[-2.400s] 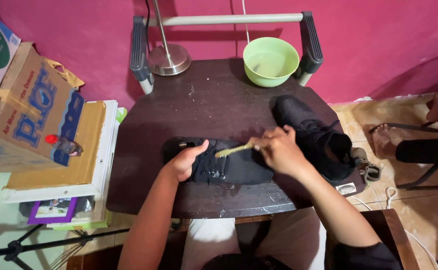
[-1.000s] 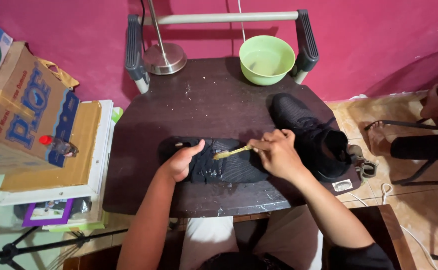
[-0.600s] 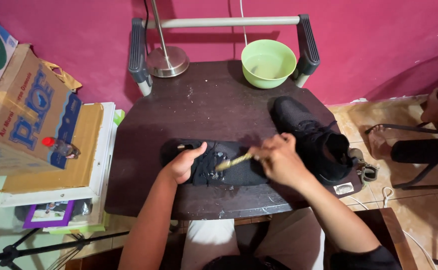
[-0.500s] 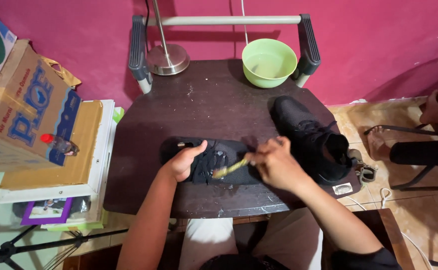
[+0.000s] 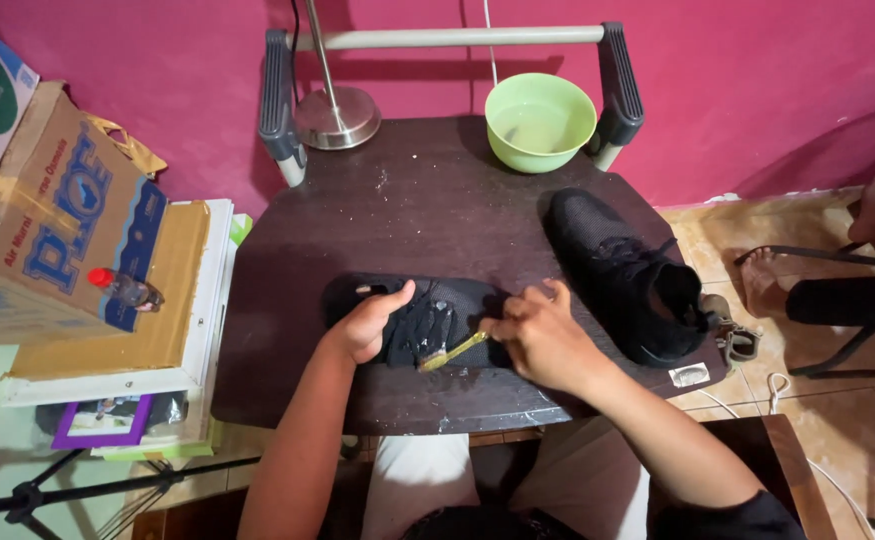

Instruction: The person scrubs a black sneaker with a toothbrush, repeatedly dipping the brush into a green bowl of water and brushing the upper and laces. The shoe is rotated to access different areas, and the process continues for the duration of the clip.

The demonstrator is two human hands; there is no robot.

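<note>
A: What is seen at the far left?

B: Stacked cardboard boxes point(image 5: 57, 230) are piled beside the dark table point(image 5: 287, 300), with a small red-capped bottle point(image 5: 122, 289) laid on them. A lamp base point(image 5: 336, 116) is set at the table's back edge.

A: And what is held?

B: A black shoe point(image 5: 437, 318) is laid on its side near the table's front edge. It is pinned at its left end by the left hand point(image 5: 367, 325), whose fingers are closed over the shoe's upper. A yellowish brush point(image 5: 454, 350), like a toothbrush, is gripped in the right hand point(image 5: 542, 338), fingers clamped on its handle, and its head is pressed against the shoe's lower side.

A: How is the scrubbing best done?

B: By judgement, the shoe should be kept firmly pinned so it is not pushed along the table, and short strokes should be kept to the soiled patch, away from the left fingers.

A: What lies further right?

B: The second black shoe point(image 5: 622, 275) is stood upright just beside the right hand, where an elbow might be crowded. A green bowl point(image 5: 540, 120) holding liquid is placed behind it, within reach but liable to be knocked. On the floor beyond, sandals point(image 5: 742, 335) and a dark chair frame point(image 5: 837, 300) are seen.
</note>
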